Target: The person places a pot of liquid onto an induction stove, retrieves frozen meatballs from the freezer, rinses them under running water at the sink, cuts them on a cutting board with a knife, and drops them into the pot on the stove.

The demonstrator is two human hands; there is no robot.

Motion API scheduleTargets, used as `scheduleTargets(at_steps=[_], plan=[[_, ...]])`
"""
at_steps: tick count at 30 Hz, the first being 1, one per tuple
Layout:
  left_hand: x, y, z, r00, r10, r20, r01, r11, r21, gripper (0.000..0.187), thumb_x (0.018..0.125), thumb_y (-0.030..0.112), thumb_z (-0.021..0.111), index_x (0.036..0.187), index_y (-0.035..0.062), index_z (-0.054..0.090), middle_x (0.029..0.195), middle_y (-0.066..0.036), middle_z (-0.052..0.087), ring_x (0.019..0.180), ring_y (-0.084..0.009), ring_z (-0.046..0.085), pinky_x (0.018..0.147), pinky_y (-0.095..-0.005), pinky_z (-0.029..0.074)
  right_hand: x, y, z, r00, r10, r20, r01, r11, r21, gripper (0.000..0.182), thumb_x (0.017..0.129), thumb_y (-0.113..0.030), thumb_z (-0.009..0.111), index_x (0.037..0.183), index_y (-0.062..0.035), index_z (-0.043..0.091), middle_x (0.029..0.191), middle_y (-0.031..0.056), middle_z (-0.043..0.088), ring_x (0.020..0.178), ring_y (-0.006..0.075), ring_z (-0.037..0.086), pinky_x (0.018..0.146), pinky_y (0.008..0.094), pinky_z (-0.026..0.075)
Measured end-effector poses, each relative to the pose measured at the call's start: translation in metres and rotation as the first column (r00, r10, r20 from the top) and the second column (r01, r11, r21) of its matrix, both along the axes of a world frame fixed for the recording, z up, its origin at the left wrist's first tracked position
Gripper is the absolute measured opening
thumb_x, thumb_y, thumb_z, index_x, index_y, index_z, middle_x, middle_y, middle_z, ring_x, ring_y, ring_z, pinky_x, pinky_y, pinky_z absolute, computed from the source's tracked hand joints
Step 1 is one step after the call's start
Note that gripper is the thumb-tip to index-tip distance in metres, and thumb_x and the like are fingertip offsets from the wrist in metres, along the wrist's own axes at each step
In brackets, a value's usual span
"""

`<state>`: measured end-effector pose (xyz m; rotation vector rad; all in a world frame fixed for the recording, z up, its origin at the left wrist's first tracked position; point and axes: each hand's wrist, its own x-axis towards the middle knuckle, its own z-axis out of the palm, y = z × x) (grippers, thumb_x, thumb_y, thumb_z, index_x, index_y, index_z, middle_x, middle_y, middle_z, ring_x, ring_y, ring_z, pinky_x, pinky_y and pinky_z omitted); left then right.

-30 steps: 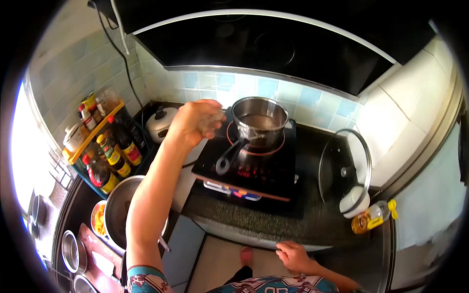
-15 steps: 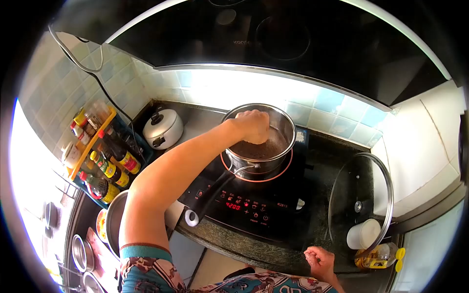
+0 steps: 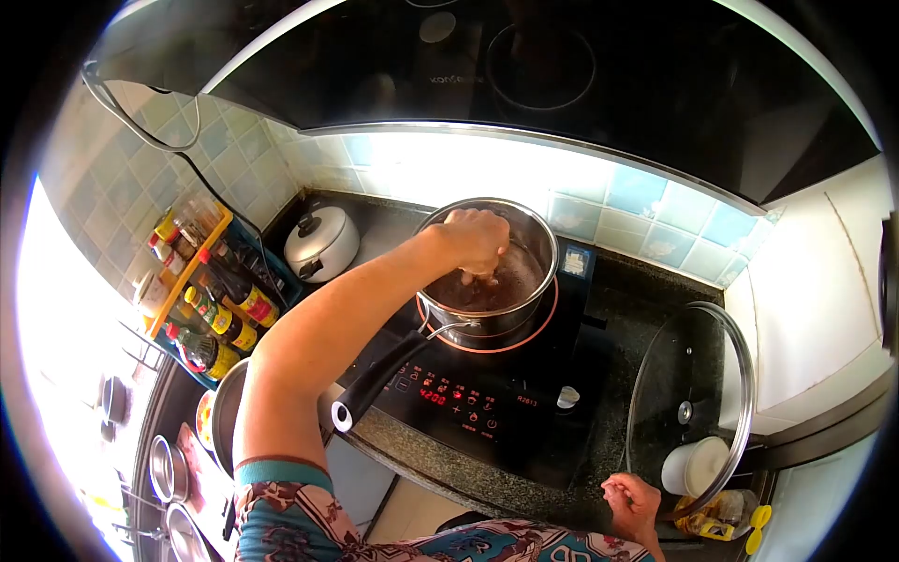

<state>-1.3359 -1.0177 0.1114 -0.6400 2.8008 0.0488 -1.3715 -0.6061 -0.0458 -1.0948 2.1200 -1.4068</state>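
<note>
A steel saucepan (image 3: 448, 317) with a long black handle (image 3: 382, 381) stands on the glowing ring of a black induction cooker (image 3: 524, 426). Dark brown liquid (image 3: 521, 281) fills its lower part. Above the liquid, inside the rim, is my left hand (image 3: 476, 245), closed with the fingertips pointing down. Whatever the fingertips pinch, if anything, is too small to make out. My right hand (image 3: 633, 504) is at the counter's front edge, its fingers curled in and their inside hidden. Nearest to it is a glass lid (image 3: 691, 375) with a metal rim, propped upright.
Behind the lid are a white tub (image 3: 695, 466) and a yellow-capped oil bottle (image 3: 726, 517). A lidded white pot (image 3: 321, 245) stands back left, beside a rack of sauce bottles (image 3: 225, 318). The range hood (image 3: 562, 89) overhangs the cooker. Metal bowls (image 3: 169, 470) are at lower left.
The fingers of my left hand now point down into the saucepan and show below the knuckles. My right hand has shifted slightly right and down. The whole view has shifted a little.
</note>
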Motion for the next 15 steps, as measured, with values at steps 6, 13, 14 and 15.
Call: scheduleTargets(at_steps=[6, 13, 14, 15], plan=[[0.043, -0.016, 0.085, 0.873, -0.185, -0.452, 0.078, 0.967, -0.244, 0.01, 0.072, 0.006, 0.052, 0.072, 0.0, 0.059, 0.07, -0.012, 0.059, 0.068, -0.0206, 0.06, 0.057, -0.03, 0.048, 0.003, -0.002, 0.0, 0.999, -0.015, 0.038, 0.013, 0.999, 0.04, 0.006, 0.077, -0.003, 0.058, 0.08, 0.0017, 0.058, 0.068, 0.0074, 0.06, 0.055, 0.0087, 0.056, 0.049, 0.0198, 0.042], [0.189, 0.065, 0.153, 0.339, 0.35, -0.873, -0.166, 0.936, 0.311, 0.015, 0.074, 0.012, 0.053, 0.077, -0.0018, 0.06, 0.061, -0.006, 0.056, 0.053, -0.0119, 0.054, 0.045, -0.0227, 0.043, 0.012, 0.0, -0.011, 0.988, 0.099, 0.119, -0.096, 0.995, -0.037, 0.007, 0.078, -0.003, 0.058, 0.083, 0.0023, 0.058, 0.065, 0.0081, 0.059, 0.054, 0.0076, 0.052, 0.049, 0.0212, 0.042], [0.211, 0.071, 0.143, 0.279, 0.423, -0.862, -0.208, 0.903, 0.376, 0.016, 0.075, 0.011, 0.052, 0.077, -0.0025, 0.06, 0.062, -0.006, 0.056, 0.053, -0.0121, 0.054, 0.045, -0.0232, 0.043, 0.014, 0.001, -0.012, 0.98, 0.133, 0.146, -0.125, 0.99, -0.068, 0.008, 0.078, -0.003, 0.059, 0.084, 0.002, 0.057, 0.062, 0.0078, 0.057, 0.053, 0.0061, 0.048, 0.047, 0.0215, 0.039], [0.23, 0.08, 0.129, 0.211, 0.494, -0.843, -0.258, 0.86, 0.44, 0.017, 0.076, 0.011, 0.05, 0.076, -0.0033, 0.059, 0.062, -0.007, 0.056, 0.053, -0.0125, 0.054, 0.044, -0.0234, 0.042, 0.015, 0.002, -0.011, 0.971, 0.169, 0.171, -0.158, 0.985, -0.073, 0.008, 0.078, -0.003, 0.059, 0.084, 0.0022, 0.057, 0.062, 0.0076, 0.057, 0.053, 0.0062, 0.049, 0.046, 0.0216, 0.039]])
